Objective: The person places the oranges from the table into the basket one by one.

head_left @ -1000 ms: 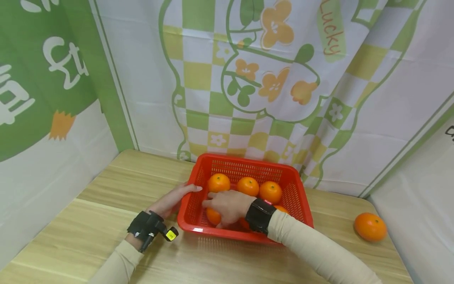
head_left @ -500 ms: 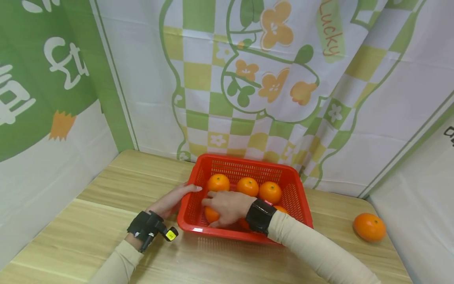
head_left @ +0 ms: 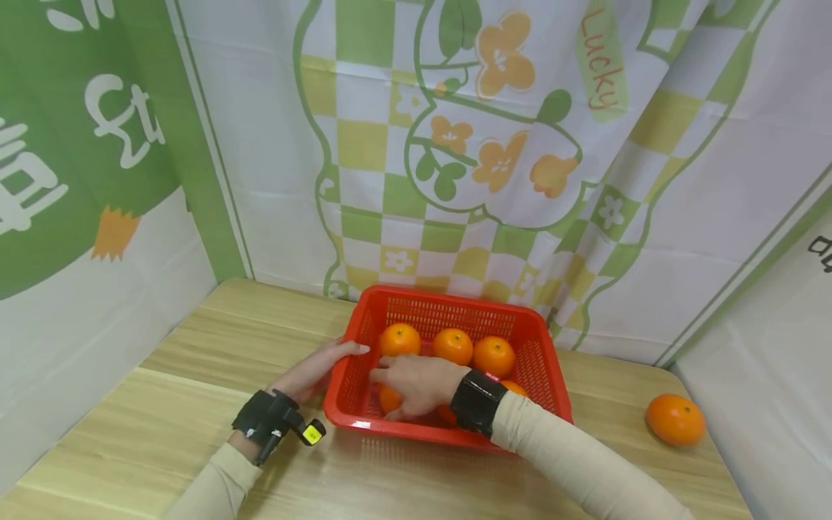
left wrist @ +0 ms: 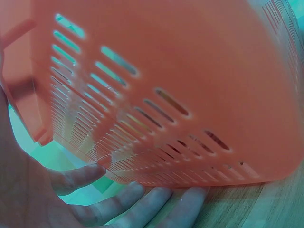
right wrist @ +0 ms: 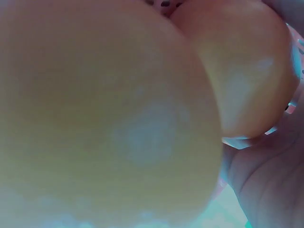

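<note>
A red slotted plastic basket (head_left: 448, 436) stands on the wooden table with several oranges in it. My left hand (head_left: 313, 370) holds its left side, thumb over the rim; in the left wrist view the fingers (left wrist: 142, 204) lie along the outside of the slotted wall. Inside the basket, my right hand (head_left: 422, 383) grips an orange (head_left: 388, 399) at the front left, its fingers and thumb around the fruit. Seen from the right wrist, that orange (right wrist: 242, 71) sits against the palm, and another orange (right wrist: 104, 104) fills the near part of the view.
Three oranges make a back row: left (head_left: 399, 339), middle (head_left: 453, 347) and right (head_left: 494, 357). Another orange (head_left: 513, 388) shows partly behind my right wrist. A lone orange (head_left: 676, 420) lies on the table (head_left: 214, 404) at the right edge. A printed curtain (head_left: 364, 144) hangs close behind the basket.
The head view has tilted slightly, so everything sits a little lower in it. Both hands keep their places; the right fingers shift slightly around the orange.
</note>
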`<move>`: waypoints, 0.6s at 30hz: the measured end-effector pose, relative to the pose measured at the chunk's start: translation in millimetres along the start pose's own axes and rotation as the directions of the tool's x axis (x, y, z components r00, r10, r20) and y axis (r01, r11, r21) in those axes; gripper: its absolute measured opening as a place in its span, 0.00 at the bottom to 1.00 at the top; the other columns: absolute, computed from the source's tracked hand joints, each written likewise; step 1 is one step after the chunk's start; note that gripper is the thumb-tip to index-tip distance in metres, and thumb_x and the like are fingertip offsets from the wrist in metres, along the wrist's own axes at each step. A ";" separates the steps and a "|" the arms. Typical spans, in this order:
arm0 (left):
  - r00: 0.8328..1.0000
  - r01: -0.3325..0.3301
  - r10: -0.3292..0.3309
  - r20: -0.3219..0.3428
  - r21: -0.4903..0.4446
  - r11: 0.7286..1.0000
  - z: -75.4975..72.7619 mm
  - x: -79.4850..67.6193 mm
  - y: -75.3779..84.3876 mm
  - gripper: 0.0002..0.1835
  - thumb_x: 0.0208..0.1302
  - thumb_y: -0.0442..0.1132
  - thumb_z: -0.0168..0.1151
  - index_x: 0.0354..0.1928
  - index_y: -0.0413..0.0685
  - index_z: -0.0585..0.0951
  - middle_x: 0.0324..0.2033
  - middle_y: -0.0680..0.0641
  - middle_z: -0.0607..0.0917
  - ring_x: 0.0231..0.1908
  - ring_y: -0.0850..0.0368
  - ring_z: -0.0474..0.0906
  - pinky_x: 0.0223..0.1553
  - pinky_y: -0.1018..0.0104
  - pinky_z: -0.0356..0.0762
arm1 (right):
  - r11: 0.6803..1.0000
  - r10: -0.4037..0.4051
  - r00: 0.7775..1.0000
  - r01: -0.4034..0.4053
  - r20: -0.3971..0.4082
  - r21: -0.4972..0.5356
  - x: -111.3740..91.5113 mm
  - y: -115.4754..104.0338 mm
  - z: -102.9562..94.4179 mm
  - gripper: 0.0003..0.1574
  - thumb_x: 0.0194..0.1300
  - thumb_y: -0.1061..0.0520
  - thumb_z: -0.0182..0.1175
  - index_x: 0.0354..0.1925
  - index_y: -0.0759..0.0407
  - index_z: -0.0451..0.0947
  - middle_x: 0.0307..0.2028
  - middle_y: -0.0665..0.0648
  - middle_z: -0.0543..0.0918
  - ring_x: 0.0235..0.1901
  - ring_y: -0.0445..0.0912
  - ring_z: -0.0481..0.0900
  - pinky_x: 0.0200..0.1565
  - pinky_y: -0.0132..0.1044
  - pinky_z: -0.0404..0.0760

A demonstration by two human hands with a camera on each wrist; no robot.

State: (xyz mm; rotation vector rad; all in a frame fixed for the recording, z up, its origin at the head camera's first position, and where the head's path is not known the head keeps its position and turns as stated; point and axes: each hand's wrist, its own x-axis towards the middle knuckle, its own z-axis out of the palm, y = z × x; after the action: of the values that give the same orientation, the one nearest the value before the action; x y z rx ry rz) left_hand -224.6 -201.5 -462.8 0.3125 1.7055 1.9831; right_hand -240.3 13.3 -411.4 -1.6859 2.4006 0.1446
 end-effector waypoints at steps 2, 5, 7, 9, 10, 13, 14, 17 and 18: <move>1.000 -0.001 0.001 -0.001 -0.005 1.000 0.3 0.0 0.0 0.33 0.68 0.51 0.52 0.69 0.45 0.56 0.56 0.31 0.73 0.49 0.34 0.74 0.47 0.42 0.76 | 1.000 -0.005 1.000 0.005 -0.001 0.007 0.4 -0.5 0.1 0.35 0.53 0.39 0.66 0.55 0.52 0.72 0.43 0.49 0.76 0.36 0.39 0.72 0.45 0.33 0.79; 1.000 -0.006 0.006 -0.002 -0.005 1.000 0.6 0.1 -0.5 0.33 0.68 0.51 0.51 0.69 0.44 0.57 0.56 0.31 0.73 0.49 0.34 0.74 0.46 0.41 0.76 | 1.000 -0.008 1.000 0.008 -0.003 0.012 0.5 -1.0 0.6 0.34 0.53 0.39 0.67 0.54 0.51 0.72 0.42 0.48 0.75 0.35 0.39 0.71 0.44 0.32 0.79; 1.000 -0.010 0.010 -0.003 -0.005 1.000 0.8 0.3 -0.8 0.33 0.68 0.51 0.52 0.69 0.44 0.57 0.56 0.31 0.73 0.49 0.34 0.74 0.46 0.41 0.76 | 1.000 -0.008 1.000 0.008 -0.006 0.013 0.4 -0.9 1.0 0.33 0.53 0.39 0.67 0.54 0.51 0.73 0.41 0.47 0.75 0.35 0.39 0.71 0.43 0.32 0.79; 1.000 -0.006 0.006 -0.005 -0.006 1.000 0.9 0.6 -1.1 0.33 0.68 0.51 0.52 0.69 0.44 0.57 0.56 0.31 0.73 0.49 0.34 0.74 0.46 0.41 0.76 | 1.000 -0.010 1.000 0.010 -0.012 0.013 -0.1 -0.5 0.9 0.33 0.53 0.39 0.66 0.53 0.51 0.73 0.40 0.47 0.75 0.34 0.39 0.71 0.42 0.32 0.79; 1.000 -0.004 0.004 -0.004 -0.008 1.000 0.9 0.8 -1.2 0.33 0.68 0.51 0.52 0.69 0.45 0.57 0.56 0.31 0.73 0.49 0.34 0.74 0.46 0.41 0.76 | 1.000 -0.011 1.000 0.011 -0.019 0.012 -0.4 -0.1 0.9 0.34 0.53 0.38 0.66 0.53 0.51 0.73 0.40 0.47 0.75 0.34 0.39 0.71 0.42 0.32 0.79; 1.000 0.003 -0.003 -0.005 -0.012 1.000 0.8 1.3 -1.3 0.33 0.68 0.51 0.52 0.69 0.45 0.57 0.56 0.31 0.74 0.49 0.35 0.74 0.46 0.42 0.77 | 1.000 -0.010 0.999 0.011 -0.041 0.012 -2.8 1.6 -1.4 0.34 0.53 0.36 0.65 0.53 0.51 0.73 0.38 0.46 0.74 0.33 0.38 0.70 0.39 0.31 0.78; 1.000 0.005 -0.005 -0.005 -0.013 1.000 0.7 1.3 -1.2 0.33 0.68 0.51 0.51 0.69 0.45 0.57 0.56 0.32 0.74 0.49 0.35 0.75 0.46 0.42 0.77 | 1.000 -0.011 0.999 0.012 -0.051 0.012 -3.9 2.2 -2.9 0.35 0.53 0.35 0.65 0.53 0.51 0.73 0.37 0.45 0.74 0.33 0.38 0.70 0.39 0.31 0.78; 1.000 0.004 -0.004 -0.011 -0.019 1.000 0.4 1.0 -0.8 0.32 0.68 0.50 0.51 0.69 0.45 0.57 0.55 0.32 0.74 0.49 0.36 0.74 0.46 0.43 0.77 | 1.000 -0.019 0.997 0.020 -0.081 0.013 -8.4 3.7 -9.5 0.37 0.52 0.33 0.64 0.53 0.51 0.73 0.38 0.45 0.73 0.33 0.38 0.70 0.38 0.30 0.77; 1.000 0.001 -0.002 -0.014 -0.018 1.000 0.3 0.8 -0.6 0.32 0.68 0.50 0.51 0.68 0.44 0.57 0.55 0.32 0.74 0.49 0.36 0.74 0.46 0.43 0.77 | 1.000 -0.021 0.996 0.022 -0.090 0.011 -10.1 4.0 -11.9 0.38 0.52 0.32 0.64 0.54 0.52 0.73 0.38 0.45 0.73 0.34 0.38 0.69 0.39 0.31 0.77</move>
State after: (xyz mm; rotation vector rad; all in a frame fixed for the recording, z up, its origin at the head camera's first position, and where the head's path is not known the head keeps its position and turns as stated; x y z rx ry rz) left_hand -224.9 -200.8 -463.4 0.2914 1.6949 2.0030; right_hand -242.1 21.6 -397.7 -1.7473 2.4411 0.0516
